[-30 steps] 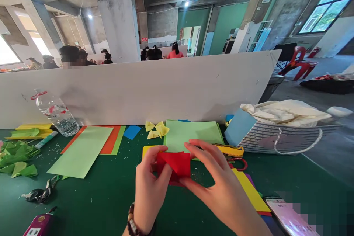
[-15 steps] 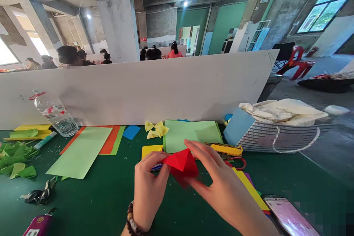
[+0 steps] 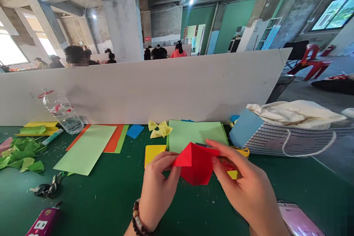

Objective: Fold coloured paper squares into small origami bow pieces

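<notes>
A folded piece of red paper (image 3: 197, 166) is held up over the green table between both hands, its creased faces partly opened out. My left hand (image 3: 160, 184), with a beaded bracelet at the wrist, pinches its left corner between thumb and fingers. At the right corner, the thumb and index finger of my right hand (image 3: 243, 180) are closed on the paper. Behind it lie a yellow square of paper (image 3: 155, 152), a stack of light green sheets (image 3: 193, 129) and a folded yellow paper piece (image 3: 159, 129). Part of a yellow-handled tool (image 3: 243, 152) shows behind my right hand.
A white board (image 3: 155, 88) stands along the table's back. Left are a water bottle (image 3: 66, 116), green paper scraps (image 3: 22, 153), keys (image 3: 47, 188) and a purple box (image 3: 44, 221). A striped paper bag (image 3: 276, 140) and a phone (image 3: 300, 219) are at right. People sit beyond the board.
The red paper has been turned and opened wider, and it sits slightly further right. My right hand has shifted right and now pinches its right corner. The view has moved a little.
</notes>
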Available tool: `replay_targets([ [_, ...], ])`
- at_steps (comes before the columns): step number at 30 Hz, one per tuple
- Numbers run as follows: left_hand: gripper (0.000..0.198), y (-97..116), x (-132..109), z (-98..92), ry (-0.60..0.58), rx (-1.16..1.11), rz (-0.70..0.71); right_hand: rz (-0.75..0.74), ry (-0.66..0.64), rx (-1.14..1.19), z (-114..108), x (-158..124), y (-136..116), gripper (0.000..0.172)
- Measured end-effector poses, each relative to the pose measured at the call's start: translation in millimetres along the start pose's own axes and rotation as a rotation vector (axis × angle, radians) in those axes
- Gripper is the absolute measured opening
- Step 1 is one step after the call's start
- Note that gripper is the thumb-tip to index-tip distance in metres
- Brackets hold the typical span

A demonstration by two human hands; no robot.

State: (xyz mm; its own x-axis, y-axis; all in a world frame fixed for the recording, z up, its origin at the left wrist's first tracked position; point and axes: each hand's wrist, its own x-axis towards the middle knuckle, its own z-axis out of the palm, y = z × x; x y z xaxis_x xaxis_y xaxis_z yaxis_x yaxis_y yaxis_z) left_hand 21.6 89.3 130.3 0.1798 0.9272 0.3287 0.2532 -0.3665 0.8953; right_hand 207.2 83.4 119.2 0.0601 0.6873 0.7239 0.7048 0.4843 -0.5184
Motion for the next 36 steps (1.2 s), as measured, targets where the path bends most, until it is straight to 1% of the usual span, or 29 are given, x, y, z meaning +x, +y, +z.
replay_targets([
  [2,0.025,0,0,2.2,-0.06,-0.027,-0.027,0.071,0.025,0.064,1,-1,0,0.029],
  [5,0.03,-3,0,3.9,-0.158,-0.061,-0.124,0.149,0.065,0.174,5,-1,0,0.033],
  [7,0.032,-5,0,4.1,-0.216,-0.096,-0.179,0.184,0.093,0.199,8,-2,0,0.035],
  [9,0.033,-6,0,4.2,-0.24,-0.144,-0.188,0.2,0.111,0.198,11,-3,0,0.033],
  [10,0.033,-5,-1,4.4,-0.231,-0.162,-0.182,0.197,0.117,0.195,12,-3,-1,0.032],
  [12,0.034,-4,-1,5.0,-0.167,-0.168,-0.163,0.159,0.121,0.191,14,-4,-3,0.03],
  [14,0.034,-3,-1,5.3,-0.099,-0.142,-0.158,0.085,0.112,0.19,16,-5,-8,0.03],
  [18,0.04,-7,-2,3.8,-0.04,-0.147,-0.167,-0.082,0.091,0.174,15,-4,-19,0.036],
  [21,0.043,-13,-4,1.5,-0.028,-0.232,-0.179,-0.164,0.091,0.17,11,-4,-21,0.039],
  [24,0.044,-14,-5,0.0,-0.044,-0.328,-0.208,-0.181,0.053,0.177,7,-3,-19,0.045],
  [27,0.048,-11,-6,-1.1,-0.052,-0.37,-0.229,-0.218,0.032,0.177,2,-1,-17,0.048],
  [32,0.053,0,-5,-5.0,-0.095,-0.439,-0.251,-0.31,-0.033,0.227,-2,3,-22,0.042],
  [36,0.048,5,-9,-9.7,-0.02,-0.461,-0.242,-0.363,-0.036,0.196,-1,3,-28,0.048],
])
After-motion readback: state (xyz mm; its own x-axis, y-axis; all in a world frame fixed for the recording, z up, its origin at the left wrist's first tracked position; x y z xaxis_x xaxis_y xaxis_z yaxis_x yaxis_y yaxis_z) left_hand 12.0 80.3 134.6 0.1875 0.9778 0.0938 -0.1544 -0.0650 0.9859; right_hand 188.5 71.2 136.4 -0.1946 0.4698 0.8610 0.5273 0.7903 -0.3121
